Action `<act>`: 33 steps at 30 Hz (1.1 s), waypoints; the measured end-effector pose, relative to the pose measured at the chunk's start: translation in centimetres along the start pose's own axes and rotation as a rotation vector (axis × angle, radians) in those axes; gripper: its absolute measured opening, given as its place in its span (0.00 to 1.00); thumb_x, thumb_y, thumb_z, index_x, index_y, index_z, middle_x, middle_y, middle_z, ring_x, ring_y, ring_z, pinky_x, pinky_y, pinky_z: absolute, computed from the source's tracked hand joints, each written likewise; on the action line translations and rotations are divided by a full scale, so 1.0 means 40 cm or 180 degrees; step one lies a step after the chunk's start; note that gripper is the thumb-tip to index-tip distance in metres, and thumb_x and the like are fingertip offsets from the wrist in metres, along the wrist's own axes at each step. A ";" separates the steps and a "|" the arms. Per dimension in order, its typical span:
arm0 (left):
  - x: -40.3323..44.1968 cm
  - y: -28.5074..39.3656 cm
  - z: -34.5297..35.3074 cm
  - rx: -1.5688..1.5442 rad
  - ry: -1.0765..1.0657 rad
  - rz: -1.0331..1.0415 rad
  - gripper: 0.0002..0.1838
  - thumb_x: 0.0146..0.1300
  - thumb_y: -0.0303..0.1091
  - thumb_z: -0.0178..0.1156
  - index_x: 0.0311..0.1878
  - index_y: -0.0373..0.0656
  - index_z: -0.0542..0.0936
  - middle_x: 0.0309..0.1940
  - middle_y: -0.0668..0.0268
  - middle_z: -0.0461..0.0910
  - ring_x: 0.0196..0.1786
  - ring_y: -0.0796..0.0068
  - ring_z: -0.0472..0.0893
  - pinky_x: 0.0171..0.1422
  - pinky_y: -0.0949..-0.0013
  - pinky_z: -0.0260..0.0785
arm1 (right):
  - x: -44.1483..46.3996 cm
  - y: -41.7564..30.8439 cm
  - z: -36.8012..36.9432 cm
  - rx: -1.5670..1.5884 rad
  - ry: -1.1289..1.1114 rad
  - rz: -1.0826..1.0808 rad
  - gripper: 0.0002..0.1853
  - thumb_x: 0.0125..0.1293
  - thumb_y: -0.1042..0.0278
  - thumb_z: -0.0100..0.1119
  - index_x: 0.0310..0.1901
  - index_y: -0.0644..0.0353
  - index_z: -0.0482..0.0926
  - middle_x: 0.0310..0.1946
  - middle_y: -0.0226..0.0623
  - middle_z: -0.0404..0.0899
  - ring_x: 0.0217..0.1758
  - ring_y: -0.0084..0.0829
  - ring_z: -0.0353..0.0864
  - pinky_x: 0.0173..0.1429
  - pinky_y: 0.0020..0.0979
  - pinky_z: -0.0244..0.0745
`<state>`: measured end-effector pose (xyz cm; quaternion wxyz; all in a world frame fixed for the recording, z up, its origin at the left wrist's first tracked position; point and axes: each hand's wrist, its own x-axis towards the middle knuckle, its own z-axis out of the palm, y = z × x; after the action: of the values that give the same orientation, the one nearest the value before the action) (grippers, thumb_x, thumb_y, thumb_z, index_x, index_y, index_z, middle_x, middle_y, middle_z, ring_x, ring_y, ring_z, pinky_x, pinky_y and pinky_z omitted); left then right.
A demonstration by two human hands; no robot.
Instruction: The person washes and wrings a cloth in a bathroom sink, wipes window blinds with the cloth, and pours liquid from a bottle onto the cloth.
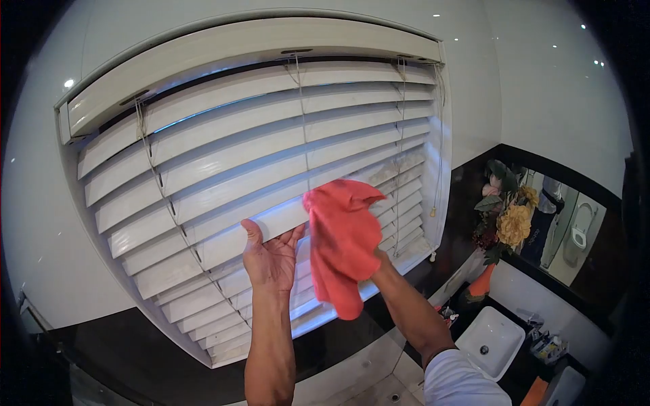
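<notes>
White horizontal blinds cover the window, their slats tilted and strung on cords. My left hand grips the lower edge of one blind slat, its thumb in front and its fingers tucked behind. Just to the right, a red cloth is bunched against the same slat and drapes down over the lower ones. Under that cloth is my right hand, mostly hidden, pressing it on the slat; only its wrist side shows.
Pull cords hang at the blinds' right side. Lower right are a white sink, toiletries and a framed mirror reflecting a toilet. Artificial flowers stand in an orange vase beside the mirror.
</notes>
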<state>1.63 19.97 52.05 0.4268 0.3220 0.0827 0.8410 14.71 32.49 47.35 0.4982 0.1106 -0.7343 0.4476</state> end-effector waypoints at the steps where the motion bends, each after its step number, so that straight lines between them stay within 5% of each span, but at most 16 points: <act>1: 0.000 0.000 0.000 -0.0067 0.0052 -0.0002 0.34 0.70 0.58 0.46 0.66 0.38 0.63 0.61 0.48 0.71 0.61 0.46 0.75 0.62 0.48 0.71 | -0.002 0.002 -0.007 0.0005 -0.0002 0.0002 0.30 0.73 0.63 0.49 0.73 0.57 0.54 0.72 0.36 0.57 0.75 0.31 0.55 0.78 0.32 0.49; 4: -0.002 0.008 -0.018 -0.0044 -0.0144 -0.0121 0.33 0.71 0.57 0.46 0.66 0.38 0.62 0.61 0.47 0.71 0.60 0.46 0.75 0.63 0.48 0.71 | -0.012 -0.013 -0.016 -0.0594 0.0025 0.0032 0.32 0.71 0.66 0.52 0.73 0.61 0.53 0.71 0.38 0.56 0.74 0.34 0.57 0.76 0.36 0.55; 6: 0.000 0.011 -0.023 0.0008 -0.0090 -0.0137 0.33 0.71 0.57 0.45 0.66 0.38 0.62 0.61 0.47 0.70 0.60 0.46 0.75 0.63 0.48 0.71 | -0.017 -0.059 -0.038 0.2331 0.0481 0.0691 0.32 0.71 0.66 0.52 0.73 0.61 0.52 0.71 0.37 0.56 0.73 0.34 0.57 0.76 0.35 0.54; 8: 0.001 0.009 -0.020 0.0066 -0.0070 -0.0179 0.33 0.71 0.56 0.45 0.66 0.38 0.62 0.62 0.46 0.70 0.60 0.45 0.75 0.63 0.47 0.71 | -0.022 -0.009 -0.083 0.1925 0.0747 0.0778 0.32 0.72 0.65 0.51 0.73 0.61 0.52 0.72 0.37 0.55 0.73 0.34 0.57 0.76 0.34 0.54; 11: 0.003 0.008 -0.019 0.0105 -0.0093 -0.0200 0.32 0.72 0.56 0.43 0.66 0.38 0.61 0.63 0.46 0.68 0.62 0.44 0.74 0.64 0.47 0.70 | -0.040 0.090 -0.115 -0.0407 -0.0044 0.0452 0.31 0.73 0.63 0.49 0.73 0.60 0.52 0.72 0.38 0.56 0.73 0.35 0.58 0.76 0.35 0.56; 13: 0.007 0.001 -0.025 -0.0046 -0.0075 -0.0161 0.31 0.72 0.55 0.45 0.65 0.37 0.64 0.59 0.46 0.72 0.58 0.44 0.76 0.62 0.46 0.72 | -0.022 0.097 -0.071 -0.1045 -0.0138 0.0163 0.31 0.73 0.62 0.49 0.73 0.60 0.52 0.72 0.38 0.56 0.73 0.35 0.59 0.76 0.35 0.57; 19: -0.013 0.007 -0.014 -0.0154 -0.0086 -0.0074 0.31 0.73 0.53 0.44 0.66 0.36 0.62 0.63 0.46 0.68 0.61 0.42 0.73 0.64 0.43 0.70 | -0.039 0.117 -0.106 -0.1142 0.0296 -0.0026 0.31 0.74 0.60 0.48 0.73 0.59 0.52 0.72 0.38 0.56 0.73 0.34 0.59 0.76 0.35 0.57; 24: -0.005 0.006 -0.017 -0.0137 -0.0012 -0.0042 0.30 0.73 0.53 0.45 0.66 0.37 0.62 0.63 0.48 0.69 0.61 0.43 0.74 0.63 0.42 0.69 | -0.064 0.108 -0.283 0.0227 0.0914 0.0250 0.31 0.74 0.57 0.47 0.73 0.59 0.52 0.72 0.38 0.56 0.73 0.34 0.59 0.76 0.35 0.57; 28: -0.008 0.006 -0.015 -0.0080 -0.0067 0.0055 0.29 0.73 0.51 0.45 0.66 0.36 0.62 0.63 0.45 0.69 0.61 0.41 0.74 0.62 0.41 0.71 | -0.061 0.091 -0.283 0.0886 0.0696 -0.0180 0.33 0.74 0.49 0.44 0.73 0.57 0.51 0.72 0.38 0.55 0.74 0.34 0.56 0.77 0.37 0.55; 33: -0.009 0.003 -0.019 0.0009 -0.0086 0.0099 0.29 0.73 0.50 0.45 0.66 0.36 0.62 0.63 0.45 0.68 0.62 0.42 0.73 0.63 0.41 0.70 | -0.068 0.122 -0.129 -0.1095 0.0339 0.0005 0.31 0.73 0.49 0.46 0.71 0.57 0.56 0.69 0.39 0.59 0.69 0.33 0.63 0.68 0.37 0.65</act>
<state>1.23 19.71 51.32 0.4143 0.3352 0.0731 0.8430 16.30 38.48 42.95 0.5477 -0.0007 -0.7726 0.3211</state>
